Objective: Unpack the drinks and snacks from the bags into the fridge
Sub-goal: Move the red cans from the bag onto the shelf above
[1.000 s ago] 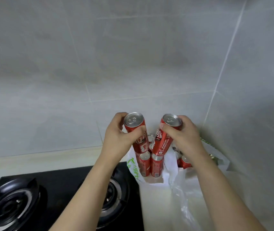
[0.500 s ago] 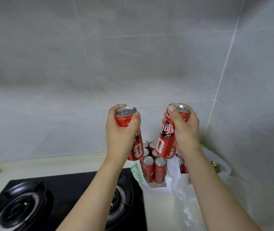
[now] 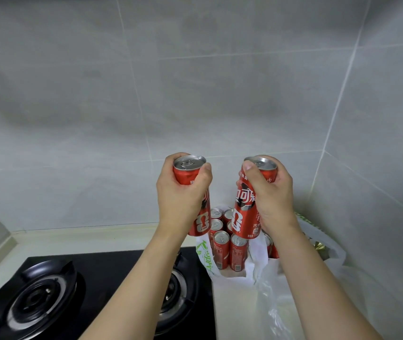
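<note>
Gripping one red can each, both hands hold their cans upright above the bag.

Left hand (image 3: 183, 195) wraps the left can (image 3: 195, 200) near its top; right hand (image 3: 269, 195) wraps the right can (image 3: 244, 207), thumb on the rim. At 6 o'clock below them, more red cans (image 3: 230, 249) stand in an open plastic bag (image 3: 264, 290) on the tabletop (image 3: 97, 239). A black gas stove (image 3: 73, 290) sits at 8 o'clock, grey tiled wall (image 3: 195, 82) at 12.
</note>
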`<state>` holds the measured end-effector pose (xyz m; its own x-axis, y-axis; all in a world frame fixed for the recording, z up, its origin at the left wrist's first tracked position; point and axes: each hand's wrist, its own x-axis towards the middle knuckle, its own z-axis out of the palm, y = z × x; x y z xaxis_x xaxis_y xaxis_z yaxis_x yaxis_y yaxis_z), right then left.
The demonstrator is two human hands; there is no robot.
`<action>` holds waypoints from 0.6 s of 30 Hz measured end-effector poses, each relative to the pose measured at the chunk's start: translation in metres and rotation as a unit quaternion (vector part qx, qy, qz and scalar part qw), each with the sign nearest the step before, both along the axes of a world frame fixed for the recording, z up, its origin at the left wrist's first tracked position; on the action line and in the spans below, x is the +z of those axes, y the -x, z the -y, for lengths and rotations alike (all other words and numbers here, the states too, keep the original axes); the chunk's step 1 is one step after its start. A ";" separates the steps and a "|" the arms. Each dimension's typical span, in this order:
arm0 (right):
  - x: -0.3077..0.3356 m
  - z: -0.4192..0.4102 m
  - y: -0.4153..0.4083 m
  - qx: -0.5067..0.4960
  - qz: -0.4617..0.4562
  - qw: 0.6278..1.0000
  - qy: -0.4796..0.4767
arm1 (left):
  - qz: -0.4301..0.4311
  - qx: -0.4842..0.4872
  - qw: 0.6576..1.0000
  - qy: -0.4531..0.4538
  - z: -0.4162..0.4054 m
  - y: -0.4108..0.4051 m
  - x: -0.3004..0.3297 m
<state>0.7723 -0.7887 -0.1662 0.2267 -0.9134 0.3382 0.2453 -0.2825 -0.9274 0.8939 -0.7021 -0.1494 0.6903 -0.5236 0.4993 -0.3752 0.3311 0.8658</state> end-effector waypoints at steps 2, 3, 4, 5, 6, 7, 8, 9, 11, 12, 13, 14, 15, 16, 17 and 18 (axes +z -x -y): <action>0.001 0.002 0.000 0.010 0.004 1.000 0.005 | 0.001 0.008 1.000 0.000 -0.002 0.002 0.001; 0.002 0.003 -0.001 0.018 0.005 1.000 0.006 | -0.001 0.015 1.000 0.002 -0.004 0.002 0.001; 0.002 0.003 -0.003 0.027 0.004 1.000 0.009 | -0.003 0.024 1.000 0.003 -0.006 0.001 0.000; 0.003 0.003 -0.005 0.038 0.001 0.999 0.011 | -0.003 0.035 0.999 0.004 -0.008 0.001 0.000; 0.003 0.003 -0.008 0.048 -0.002 0.999 0.013 | -0.002 0.047 0.999 0.003 -0.011 0.001 -0.001; 0.003 0.003 -0.011 0.060 -0.003 0.998 0.016 | 0.000 0.059 0.998 0.002 -0.015 0.000 -0.001; 0.004 0.002 -0.014 0.071 -0.002 0.997 0.018 | 0.000 0.070 0.998 0.001 -0.018 0.000 -0.001; 0.003 0.001 -0.017 0.083 -0.003 0.996 0.020 | -0.002 0.082 0.997 0.001 -0.022 -0.001 0.000; 0.004 -0.002 -0.023 0.108 -0.009 0.994 0.029 | -0.005 0.108 0.994 0.002 -0.031 -0.001 0.002; 0.004 -0.004 -0.026 0.122 -0.011 0.992 0.033 | -0.004 0.122 0.993 0.004 -0.035 -0.001 0.004; 0.005 -0.007 -0.030 0.137 -0.013 0.990 0.035 | -0.003 0.136 0.991 0.006 -0.041 -0.001 0.005; 0.005 -0.010 -0.033 0.154 -0.013 0.987 0.036 | -0.001 0.152 0.988 0.007 -0.047 -0.002 0.006; 0.005 -0.014 -0.037 0.171 -0.010 0.985 0.037 | 0.002 0.167 0.986 0.008 -0.054 -0.002 0.007; 0.005 -0.019 -0.041 0.187 -0.007 0.982 0.038 | 0.003 0.184 0.983 0.008 -0.062 -0.002 0.007; 0.006 -0.024 -0.045 0.200 -0.005 0.979 0.039 | 0.005 0.199 0.980 0.007 -0.070 -0.002 0.008; 0.007 -0.030 -0.050 0.214 -0.002 0.976 0.039 | 0.009 0.215 0.977 0.006 -0.079 -0.002 0.008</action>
